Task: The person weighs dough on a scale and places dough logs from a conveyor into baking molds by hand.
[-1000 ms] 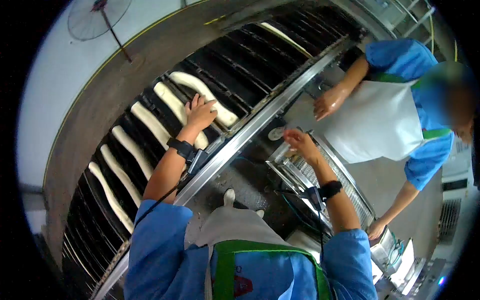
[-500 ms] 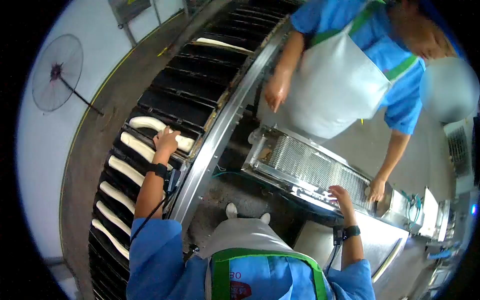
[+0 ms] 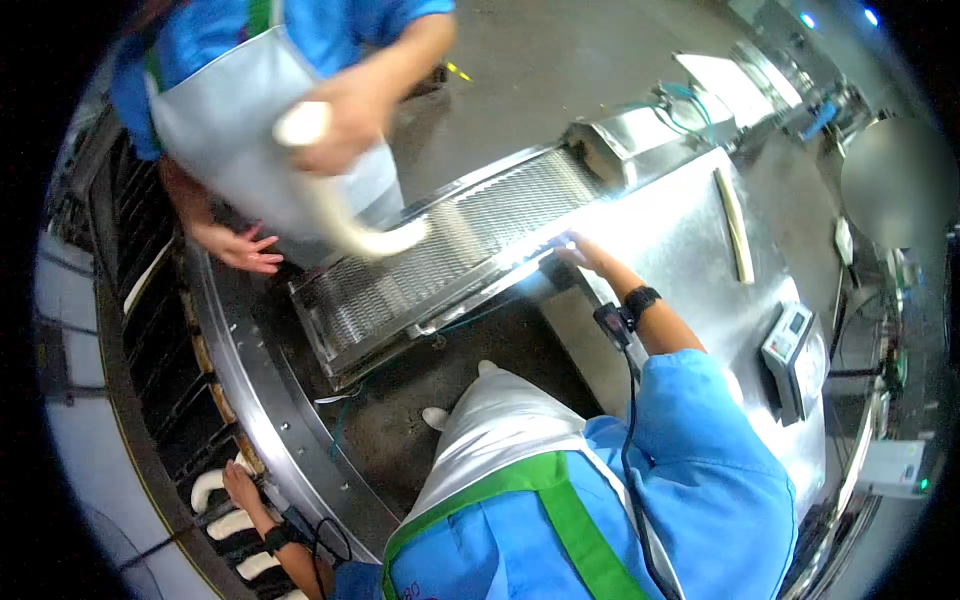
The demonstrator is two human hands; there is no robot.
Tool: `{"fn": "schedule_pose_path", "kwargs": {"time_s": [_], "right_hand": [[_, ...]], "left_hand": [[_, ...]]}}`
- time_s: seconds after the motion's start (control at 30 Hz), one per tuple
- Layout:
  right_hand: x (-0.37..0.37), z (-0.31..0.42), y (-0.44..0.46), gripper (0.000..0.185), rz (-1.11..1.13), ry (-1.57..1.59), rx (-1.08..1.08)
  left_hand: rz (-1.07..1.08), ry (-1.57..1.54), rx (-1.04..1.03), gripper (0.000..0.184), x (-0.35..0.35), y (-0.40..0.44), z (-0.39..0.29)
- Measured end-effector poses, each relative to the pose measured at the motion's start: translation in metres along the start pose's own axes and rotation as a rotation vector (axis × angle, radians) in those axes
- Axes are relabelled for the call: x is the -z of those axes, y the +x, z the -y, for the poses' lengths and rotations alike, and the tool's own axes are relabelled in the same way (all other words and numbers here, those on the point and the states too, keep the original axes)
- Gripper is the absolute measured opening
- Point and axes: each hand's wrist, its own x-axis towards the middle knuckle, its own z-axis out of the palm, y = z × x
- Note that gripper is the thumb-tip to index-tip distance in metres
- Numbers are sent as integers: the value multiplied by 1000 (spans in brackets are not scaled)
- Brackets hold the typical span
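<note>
My left hand [image 3: 241, 486] is low at the left, its fingers stretched over the near end of a curved, pale dough strip [image 3: 205, 491]. That strip lies in a slot of the black trays [image 3: 188, 425]. Further dough strips [image 3: 232, 523] lie in the slots beside it. My right hand [image 3: 588, 252] hovers or rests at the side rail of the metal mesh conveyor [image 3: 480, 225], fingers apart with nothing in them. Across the conveyor, a co-worker's hand [image 3: 345, 125] grips a long dough strip [image 3: 335, 210], blurred by motion, that hangs over the mesh.
A steel table [image 3: 660, 235] to the right bears a dough strip [image 3: 735, 225] and a scale [image 3: 788, 355]. A curved metal rail [image 3: 265, 420] borders the tray line. The co-worker's other hand [image 3: 240, 247] is near that rail.
My view has swung right, showing the table and scale. The co-worker now holds a dough strip above the mesh. My left hand remains by the curved strip, nearer its end.
</note>
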Motion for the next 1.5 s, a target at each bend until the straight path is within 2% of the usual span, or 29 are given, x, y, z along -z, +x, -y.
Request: {"fn": "schedule_pose_path", "kwargs": {"time_s": [0.07, 0.1, 0.2, 0.23, 0.27, 0.43, 0.5, 0.53, 0.6, 0.63, 0.67, 0.7, 0.73, 0.77, 0.8, 0.87, 0.9, 1.0, 1.03, 1.13, 1.23, 1.43, 1.5], "right_hand": [[-1, -21, 3, 32, -106, -51, -107], [9, -31, -1, 33, -77, -48, -127], [32, -31, 7, 37, -23, -417, -152], [37, -18, 14, 37, -8, -495, -292], [39, -24, 18, 34, -90, -510, -214], [43, -31, 46, 26, -59, -664, -181], [44, -11, 50, 26, -58, -732, -221], [44, -13, 55, 26, -53, -733, -215], [42, -22, 59, 28, -87, -853, -210], [43, -25, 62, 28, -84, -876, -214], [40, -21, 63, 28, -81, -879, -209], [42, -19, 63, 27, -57, -884, -222], [42, -18, 65, 26, -33, -886, -233], [42, -16, 66, 26, -29, -882, -230], [42, -15, 66, 26, -2, -867, -249], [43, -16, 70, 27, 17, -853, -267], [40, -21, 69, 27, 22, -884, -264], [39, -22, 68, 25, 4, -900, -250], [40, -21, 67, 23, -14, -890, -236], [44, -18, 68, 20, -32, -925, -225], [44, -27, 70, 19, 23, -947, -242], [38, -20, 68, 18, 100, -951, -259], [39, -8, 72, 20, 82, -971, -293]], "left_hand": [[-17, 55, -1, 39, -10, -2, -14], [-14, 61, 0, 39, -14, -2, -14], [-121, -4, -49, 41, -23, -10, -15], [-134, -56, -69, 41, -24, -12, -17], [-146, -107, -90, 40, -23, -15, -19], [-68, -243, -101, 41, -16, -24, -38], [-452, -180, -183, 45, -22, -25, -44], [-454, -178, -175, 45, -17, -28, -55], [-559, 495, 169, 50, 4, -34, -81], [-572, 596, 173, 51, 1, -27, -66], [-569, 595, 179, 51, -8, -15, -31], [-308, 291, 99, 52, -19, -2, 3], [-50, -12, 19, 53, -18, -3, -1], [132, 21, 184, 56, -4, 2, -3], [132, 24, 186, 56, -4, -5, -6], [-185, 416, 64, 56, -6, -5, -7], [-184, 419, 60, 56, -7, -6, -7], [37, 87, -27, 57, -20, -5, 13], [26, 19, 76, 57, -4, -22, -39], [-3, -13, 8, 57, -22, -8, 1], [-57, -14, 85, 56, -13, -28, -41], [-13, 103, 4, 55, -11, -25, -41], [-51, 86, 46, 56, -7, -38, -69]]}}
